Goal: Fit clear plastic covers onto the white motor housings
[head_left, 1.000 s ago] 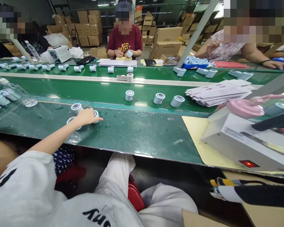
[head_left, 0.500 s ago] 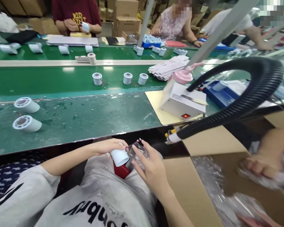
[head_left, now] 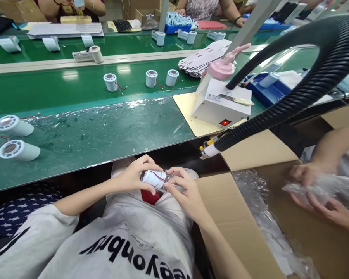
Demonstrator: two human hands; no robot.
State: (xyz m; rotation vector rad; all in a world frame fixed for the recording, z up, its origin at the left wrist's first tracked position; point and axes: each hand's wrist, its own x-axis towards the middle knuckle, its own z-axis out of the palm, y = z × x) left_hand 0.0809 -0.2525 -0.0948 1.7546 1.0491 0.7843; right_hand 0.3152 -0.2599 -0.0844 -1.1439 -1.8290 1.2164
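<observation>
Over my lap, below the table edge, my left hand (head_left: 135,176) grips a small white cylinder (head_left: 154,179) with a thin red wire across it. My right hand (head_left: 186,192) pinches a clear plastic bag (head_left: 170,185) against the cylinder's right end. Two more white cylinders (head_left: 19,151) lie on their sides at the left of the green table (head_left: 104,133), out of reach of either hand.
An open cardboard box (head_left: 250,217) with clear plastic sits right of my lap; another person's hands (head_left: 311,182) handle plastic there. A black corrugated hose (head_left: 293,97) arcs over a white machine (head_left: 223,104). Cylinders (head_left: 151,77) ride the green conveyor; workers sit opposite.
My left hand left the table with one cylinder and brought it to my lap. My right hand joined it with the clear bag. The view swung right and down.
</observation>
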